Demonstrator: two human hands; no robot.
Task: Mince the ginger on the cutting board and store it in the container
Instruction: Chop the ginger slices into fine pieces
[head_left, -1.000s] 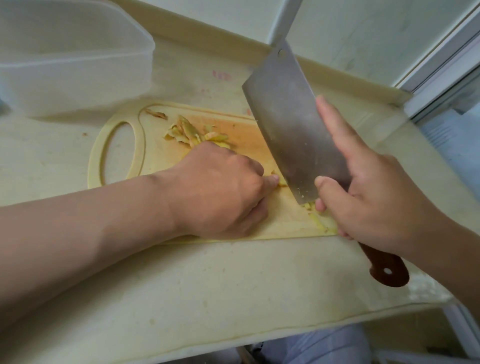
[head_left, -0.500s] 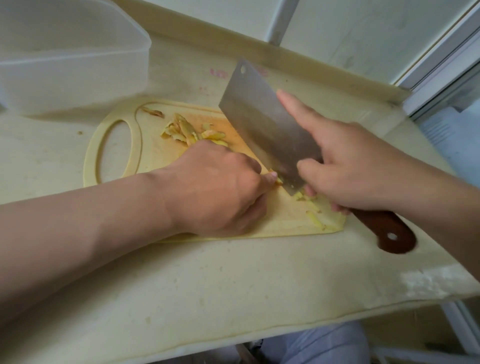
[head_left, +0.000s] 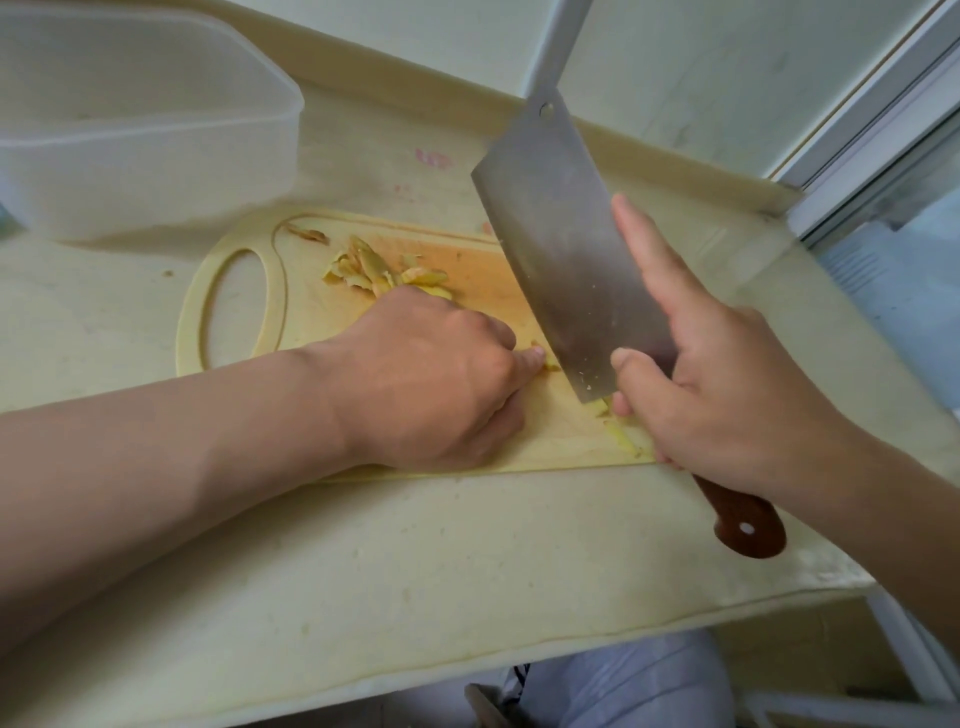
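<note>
A pale yellow cutting board (head_left: 244, 332) with an oval handle hole lies on the counter. Yellow ginger slices (head_left: 374, 270) are piled on it beyond my left hand (head_left: 441, 374), which is curled knuckles-up and pins a small piece of ginger (head_left: 548, 358) under its fingertips. My right hand (head_left: 727, 379) grips a steel cleaver (head_left: 566, 249) by its brown wooden handle, index finger laid along the blade. The blade is raised and tilted, its heel just above the board beside my left fingertips. Cut ginger bits (head_left: 621, 434) lie under my right hand.
A translucent white plastic container (head_left: 156, 156) stands at the back left of the cream counter (head_left: 415, 571). A low ledge and a wall run behind the board. A window frame (head_left: 883, 130) stands at the right. The counter's front edge is close to me.
The cleaver was lowered onto the ginger half a second ago and is now lifted again, its blade tip up. My left hand stays in place on the ginger.
</note>
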